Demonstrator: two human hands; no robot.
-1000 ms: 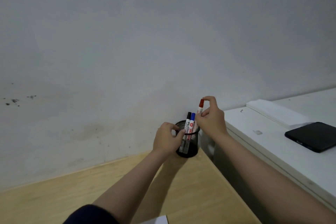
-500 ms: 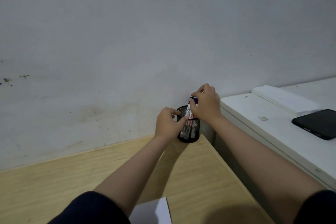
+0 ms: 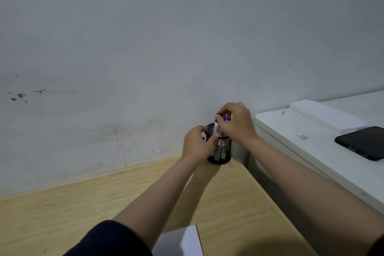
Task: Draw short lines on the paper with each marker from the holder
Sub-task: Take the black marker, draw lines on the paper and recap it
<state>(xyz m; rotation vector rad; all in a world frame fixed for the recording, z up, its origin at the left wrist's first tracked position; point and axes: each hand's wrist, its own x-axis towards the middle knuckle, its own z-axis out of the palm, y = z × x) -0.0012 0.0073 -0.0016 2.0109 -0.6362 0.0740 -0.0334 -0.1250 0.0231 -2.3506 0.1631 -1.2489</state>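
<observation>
A black mesh holder (image 3: 223,151) stands on the wooden table (image 3: 83,203) near the wall, with three markers upright in it. My left hand (image 3: 197,145) grips the holder's left side and rim. My right hand (image 3: 236,122) arches over the marker tops, and its thumb and fingers pinch the leftmost, dark-capped marker (image 3: 217,128) by its white barrel. Inside the hollow of that hand the blue cap (image 3: 224,118) and the red cap (image 3: 228,117) show. A corner of the white paper (image 3: 187,241) lies at the bottom edge, partly behind my left sleeve.
A white table (image 3: 291,131) stands to the right, separated from the wooden table by a narrow gap. On it lie a black phone (image 3: 363,142) and a folded white sheet (image 3: 324,116). A stained white wall runs close behind the holder.
A second ago my right hand held the red marker above the holder. The red marker now stands in the holder, and my right hand has closed over the marker tops. My left hand has stayed on the holder.
</observation>
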